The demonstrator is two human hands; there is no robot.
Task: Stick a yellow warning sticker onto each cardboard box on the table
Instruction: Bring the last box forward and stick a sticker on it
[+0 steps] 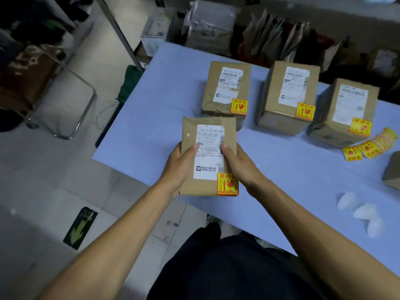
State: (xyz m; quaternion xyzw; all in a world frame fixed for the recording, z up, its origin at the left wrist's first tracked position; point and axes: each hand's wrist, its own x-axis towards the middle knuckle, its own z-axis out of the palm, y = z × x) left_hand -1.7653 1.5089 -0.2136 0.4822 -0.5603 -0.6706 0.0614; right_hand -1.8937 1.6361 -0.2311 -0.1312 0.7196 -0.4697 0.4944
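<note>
A flat cardboard box (190, 131) with a white shipping label and a yellow warning sticker (227, 184) at its lower right corner is held between both hands above the table's near left part. My left hand (179, 164) grips its left side, thumb on the label. My right hand (239, 164) grips its right side, thumb on top. Behind it stand three more boxes (226, 87) (287, 96) (344, 111), each bearing a yellow sticker near its lower right corner. A strip of yellow stickers (371, 145) lies on the table at the right.
The table has a light blue top (164, 100). Several white backing scraps (359, 212) lie near its front right edge. Part of another cardboard box (392, 172) shows at the right edge. Parcels and paper bags are piled behind the table; a metal chair frame (71, 100) stands at the left.
</note>
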